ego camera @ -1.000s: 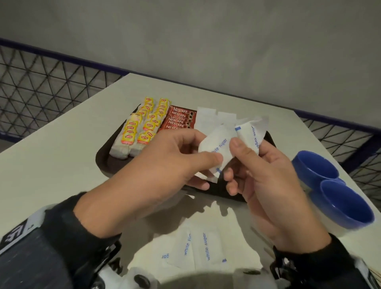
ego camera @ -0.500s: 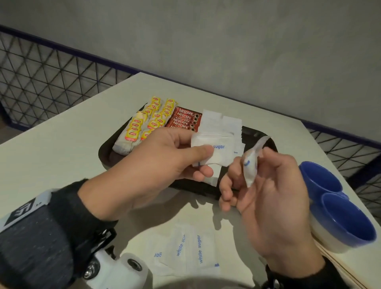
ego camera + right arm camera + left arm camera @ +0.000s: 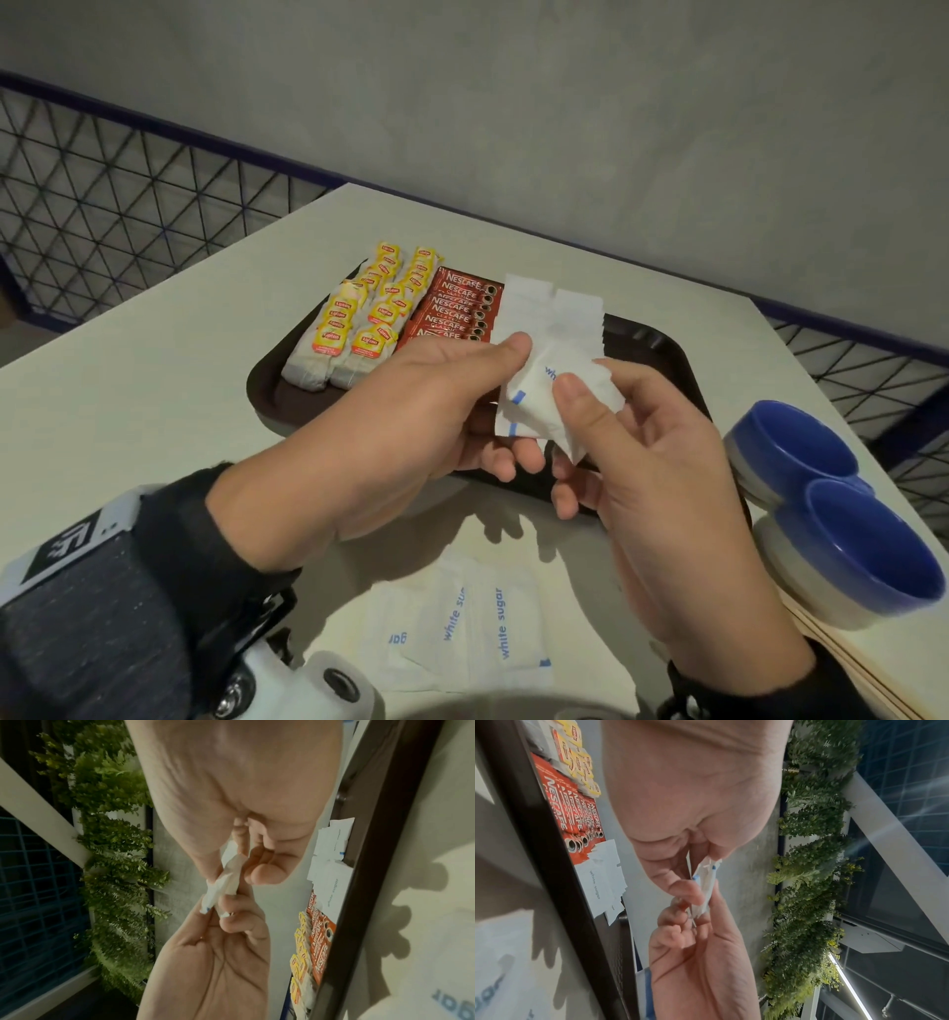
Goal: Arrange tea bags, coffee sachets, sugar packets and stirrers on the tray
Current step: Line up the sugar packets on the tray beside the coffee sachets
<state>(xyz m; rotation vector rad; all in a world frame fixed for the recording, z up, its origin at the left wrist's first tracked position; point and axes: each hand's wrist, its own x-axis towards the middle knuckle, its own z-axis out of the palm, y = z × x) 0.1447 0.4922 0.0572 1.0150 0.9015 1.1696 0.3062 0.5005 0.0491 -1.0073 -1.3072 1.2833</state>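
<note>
Nearest the person, a few loose sugar packets [image 3: 462,624] lie on the table [image 3: 128,380], unplaced. Just above the tray's near edge, the left hand [image 3: 390,437] and right hand [image 3: 662,493] both pinch a small stack of held sugar packets [image 3: 552,406] between thumbs and fingers. Farther back on the tray [image 3: 662,354], tea bags [image 3: 359,318], coffee sachets [image 3: 454,311] and rows of sugar [image 3: 552,311] look arranged; no stirrers lie on it.
</note>
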